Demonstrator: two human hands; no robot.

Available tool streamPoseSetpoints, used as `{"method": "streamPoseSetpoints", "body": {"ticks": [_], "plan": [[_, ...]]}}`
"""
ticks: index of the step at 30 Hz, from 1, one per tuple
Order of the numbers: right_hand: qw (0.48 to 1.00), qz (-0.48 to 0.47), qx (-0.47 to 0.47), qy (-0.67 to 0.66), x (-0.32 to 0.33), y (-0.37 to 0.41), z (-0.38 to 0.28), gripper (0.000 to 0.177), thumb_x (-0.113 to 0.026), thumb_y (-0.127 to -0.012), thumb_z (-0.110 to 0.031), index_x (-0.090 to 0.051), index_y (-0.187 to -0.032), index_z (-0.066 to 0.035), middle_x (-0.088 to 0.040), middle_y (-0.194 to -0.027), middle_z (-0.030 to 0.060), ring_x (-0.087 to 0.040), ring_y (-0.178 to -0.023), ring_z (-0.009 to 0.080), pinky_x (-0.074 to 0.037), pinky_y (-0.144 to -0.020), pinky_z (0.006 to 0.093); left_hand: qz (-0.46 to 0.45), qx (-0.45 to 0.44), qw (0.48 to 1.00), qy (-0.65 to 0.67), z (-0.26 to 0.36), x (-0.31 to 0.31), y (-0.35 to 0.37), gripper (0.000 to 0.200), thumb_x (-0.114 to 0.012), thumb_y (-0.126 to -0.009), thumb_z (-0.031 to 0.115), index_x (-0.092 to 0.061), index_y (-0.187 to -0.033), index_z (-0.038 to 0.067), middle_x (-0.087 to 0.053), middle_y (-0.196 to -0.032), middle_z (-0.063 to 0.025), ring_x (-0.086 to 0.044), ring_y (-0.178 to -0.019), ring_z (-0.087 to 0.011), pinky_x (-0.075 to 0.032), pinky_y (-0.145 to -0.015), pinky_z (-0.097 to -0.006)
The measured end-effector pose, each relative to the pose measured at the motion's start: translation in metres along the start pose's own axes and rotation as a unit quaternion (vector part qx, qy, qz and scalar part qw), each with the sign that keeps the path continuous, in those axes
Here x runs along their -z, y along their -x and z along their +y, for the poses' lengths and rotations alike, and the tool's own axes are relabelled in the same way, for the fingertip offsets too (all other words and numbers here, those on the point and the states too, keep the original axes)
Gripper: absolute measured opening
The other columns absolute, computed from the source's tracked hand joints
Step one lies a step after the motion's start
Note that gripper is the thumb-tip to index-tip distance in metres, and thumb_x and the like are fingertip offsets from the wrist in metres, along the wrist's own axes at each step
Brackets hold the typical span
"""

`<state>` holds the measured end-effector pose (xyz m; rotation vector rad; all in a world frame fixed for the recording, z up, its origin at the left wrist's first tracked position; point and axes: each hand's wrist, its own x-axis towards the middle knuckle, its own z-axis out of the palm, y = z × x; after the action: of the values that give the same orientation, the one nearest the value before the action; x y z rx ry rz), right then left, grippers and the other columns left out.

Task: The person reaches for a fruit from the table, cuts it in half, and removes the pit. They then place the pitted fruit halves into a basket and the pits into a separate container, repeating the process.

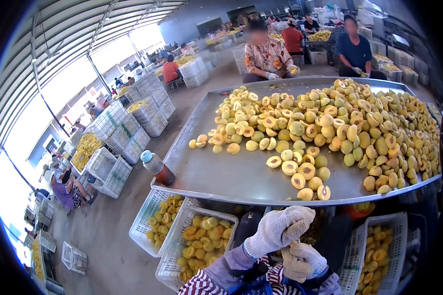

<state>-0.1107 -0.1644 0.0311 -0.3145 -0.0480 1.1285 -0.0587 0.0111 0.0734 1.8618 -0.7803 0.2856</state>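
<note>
My left hand (282,227), in a white knit glove, is closed with its fingers curled, just in front of the table's near edge. Close below it, my right hand (302,261), gloved too, is also closed, and its fingertips point up toward the left hand. Whatever lies between the fingers is hidden by the gloves. Beyond my hands a metal-topped table (206,172) bears a big heap of yellow apricot-like fruit (330,118), many cut in half with brown centres. Several halves (306,170) lie near the table's front edge.
A bottle (157,168) of brown liquid with a blue cap stands at the table's left corner. White crates of fruit sit below left (197,246) and right (401,246). Two people (268,56) (357,51) sit across the table. Stacked crates (113,125) line the floor at left.
</note>
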Motion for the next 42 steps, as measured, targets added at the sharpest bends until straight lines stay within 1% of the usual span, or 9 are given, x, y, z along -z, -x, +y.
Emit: {"method": "streamPoseSetpoints", "body": {"ticks": [5,9,13,18,24,26,29,36,42], "plan": [[0.980,-0.112,-0.035,-0.160,-0.005,0.008,0.012,0.028,-0.051,-0.098,-0.028,-0.054,-0.086,-0.003,-0.043,-0.046,0.0021,-0.040,-0.034,0.0150,-0.033,-0.034,0.0279,0.007,-0.063,0.995,0.082,0.008,-0.008,0.006,0.026,-0.059,-0.097,0.023,-0.064,-0.113,0.004,-0.067,-0.116,-0.0132,-0.069,-0.096,-0.0265,-0.054,-0.085,-0.0334],[0.999,-0.045,0.024,0.013,-0.011,0.016,0.014,0.031,-0.050,-0.097,-0.027,-0.055,-0.080,-0.002,-0.044,-0.047,0.0026,-0.041,-0.035,0.0157,-0.035,-0.035,0.0290,0.017,0.128,0.899,0.419,0.041,-0.019,0.018,0.051,-0.046,-0.103,0.044,-0.059,-0.121,-0.002,-0.060,-0.125,-0.0132,-0.062,-0.109,-0.0217,-0.050,-0.096,-0.0349],[0.993,-0.115,0.025,0.008,-0.003,0.014,0.015,0.026,-0.051,-0.095,-0.023,-0.055,-0.079,-0.003,-0.049,-0.055,0.0047,-0.044,-0.041,0.0153,-0.037,-0.041,0.0273,0.090,0.198,0.859,0.464,0.047,-0.027,0.022,0.055,-0.049,-0.099,0.050,-0.060,-0.120,0.000,-0.063,-0.118,-0.0130,-0.065,-0.101,-0.0214,-0.054,-0.088,-0.0330],[0.995,0.014,0.029,0.095,-0.010,0.005,0.008,0.020,-0.055,-0.091,-0.020,-0.055,-0.081,-0.003,-0.057,-0.069,0.0069,-0.053,-0.053,0.0135,-0.041,-0.049,0.0230,0.154,0.304,0.748,0.569,0.044,-0.021,0.013,0.053,-0.048,-0.098,0.056,-0.060,-0.112,0.006,-0.064,-0.113,-0.0138,-0.067,-0.092,-0.0242,-0.057,-0.067,-0.0310],[0.982,0.070,0.021,0.172,0.007,0.004,-0.011,0.022,-0.060,-0.094,-0.022,-0.057,-0.084,-0.002,-0.050,-0.054,0.0013,-0.043,-0.037,0.0099,-0.033,-0.034,0.0241,0.337,0.299,0.869,0.203,-0.029,0.037,0.046,0.040,-0.052,-0.100,0.042,-0.067,-0.104,0.005,-0.066,-0.109,-0.0131,-0.069,-0.089,-0.0252,-0.058,-0.074,-0.0351],[0.970,0.120,0.008,0.214,0.018,-0.003,-0.018,0.023,-0.062,-0.094,-0.024,-0.057,-0.084,-0.004,-0.050,-0.054,-0.0004,-0.041,-0.038,0.0083,-0.031,-0.034,0.0233,0.246,0.366,0.828,-0.347,-0.083,0.077,0.094,0.023,-0.063,-0.093,0.032,-0.070,-0.098,0.010,-0.067,-0.108,-0.0121,-0.066,-0.096,-0.0307,-0.056,-0.077,-0.0419],[0.972,0.124,-0.086,0.183,0.016,-0.012,-0.038,0.024,-0.063,-0.095,-0.027,-0.056,-0.083,-0.007,-0.048,-0.055,-0.0023,-0.039,-0.038,0.0065,-0.028,-0.034,0.0222,0.070,0.184,0.770,-0.607,-0.110,0.086,0.118,0.025,-0.075,-0.073,0.018,-0.070,-0.097,0.015,-0.067,-0.115,-0.0064,-0.056,-0.118,-0.0290,-0.051,-0.091,-0.0440],[0.956,0.169,-0.113,0.211,0.020,-0.030,-0.060,0.026,-0.065,-0.093,-0.032,-0.052,-0.085,-0.011,-0.046,-0.055,-0.0029,-0.038,-0.039,0.0048,-0.026,-0.034,0.0208,-0.014,0.119,0.938,-0.325,-0.142,0.019,-0.027,0.031,-0.069,-0.081,0.018,-0.063,-0.111,0.015,-0.064,-0.119,-0.0080,-0.062,-0.109,-0.0300,-0.053,-0.087,-0.0404],[0.951,0.235,-0.055,0.196,0.033,-0.020,-0.072,0.027,-0.064,-0.094,-0.031,-0.054,-0.084,-0.008,-0.048,-0.054,-0.0001,-0.039,-0.038,0.0064,-0.027,-0.034,0.0208,-0.120,0.192,0.888,-0.401,-0.230,-0.048,-0.090,0.049,-0.070,-0.080,0.025,-0.054,-0.126,0.018,-0.054,-0.133,-0.0095,-0.055,-0.120,-0.0286,-0.051,-0.091,-0.0396]]}}
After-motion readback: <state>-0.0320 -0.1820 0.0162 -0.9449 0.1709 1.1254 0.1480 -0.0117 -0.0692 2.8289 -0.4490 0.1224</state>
